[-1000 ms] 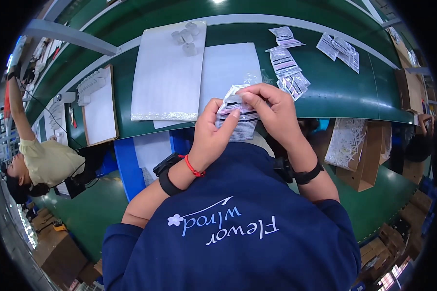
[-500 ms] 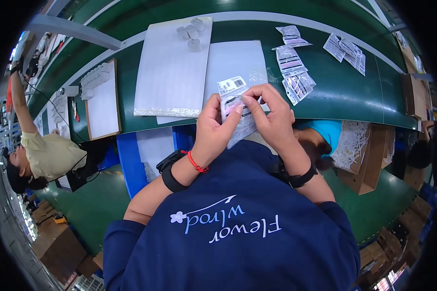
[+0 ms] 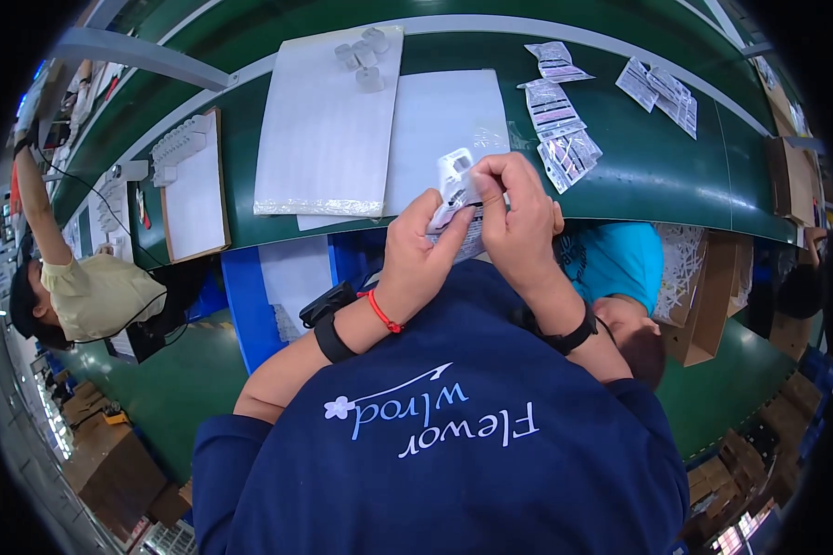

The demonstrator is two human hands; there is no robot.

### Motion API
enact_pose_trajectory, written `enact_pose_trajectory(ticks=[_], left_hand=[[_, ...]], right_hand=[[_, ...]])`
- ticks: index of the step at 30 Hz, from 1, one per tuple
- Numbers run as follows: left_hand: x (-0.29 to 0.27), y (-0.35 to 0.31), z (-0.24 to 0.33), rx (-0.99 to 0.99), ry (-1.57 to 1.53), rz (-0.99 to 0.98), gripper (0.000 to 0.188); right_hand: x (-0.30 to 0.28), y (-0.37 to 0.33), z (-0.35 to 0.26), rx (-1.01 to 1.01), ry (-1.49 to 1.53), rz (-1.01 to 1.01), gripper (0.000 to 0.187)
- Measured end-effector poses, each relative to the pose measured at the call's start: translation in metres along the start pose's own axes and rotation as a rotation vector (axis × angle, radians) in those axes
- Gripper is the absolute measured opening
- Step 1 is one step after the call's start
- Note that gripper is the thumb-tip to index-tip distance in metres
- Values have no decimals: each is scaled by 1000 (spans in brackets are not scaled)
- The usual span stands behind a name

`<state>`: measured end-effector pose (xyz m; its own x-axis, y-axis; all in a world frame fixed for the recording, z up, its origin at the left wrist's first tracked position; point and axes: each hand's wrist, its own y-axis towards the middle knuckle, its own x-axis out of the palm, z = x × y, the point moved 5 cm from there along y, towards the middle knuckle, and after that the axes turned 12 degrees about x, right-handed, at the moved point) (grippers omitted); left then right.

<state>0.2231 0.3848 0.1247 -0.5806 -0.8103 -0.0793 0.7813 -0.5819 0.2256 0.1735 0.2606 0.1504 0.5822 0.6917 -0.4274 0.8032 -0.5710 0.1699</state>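
Observation:
A small printed plastic pouch (image 3: 456,176), white with dark print, is held up over the bench's near edge between both hands. My left hand (image 3: 416,242) is closed on its left and lower side, thumb lying across the front. My right hand (image 3: 518,208) pinches its right side near the top, thumb against forefinger; those fingertips are slightly blurred. The pouch looks creased and tilted, and its lower part is partly hidden behind the fingers. Beyond the hands lies a white foam sheet (image 3: 444,111) on the green bench.
Left of it is a larger white padded sheet (image 3: 319,139) bearing several small clear plastic pieces (image 3: 368,79). Similar pouches (image 3: 553,106) lie to the right on the bench (image 3: 657,171). A person in a turquoise top (image 3: 620,264) is close by my right arm; another (image 3: 102,296) is at left.
The pouch has become more creased and its top has turned away from flat. My right hand has shifted slightly over it. The person in turquoise has come further into view.

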Motion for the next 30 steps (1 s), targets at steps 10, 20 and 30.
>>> enact_pose_trajectory(ticks=[10,20,30], left_hand=[[-2,-7,-3,-69,2,-59,20],[-16,0,-7,-223,-269,159,23],[-11,0,-3,-219,-292,97,36]], right_hand=[[-14,15,-9,-231,-81,9,5],[-34,37,2,252,370,-436,20],[-8,5,-3,-82,95,-83,12]])
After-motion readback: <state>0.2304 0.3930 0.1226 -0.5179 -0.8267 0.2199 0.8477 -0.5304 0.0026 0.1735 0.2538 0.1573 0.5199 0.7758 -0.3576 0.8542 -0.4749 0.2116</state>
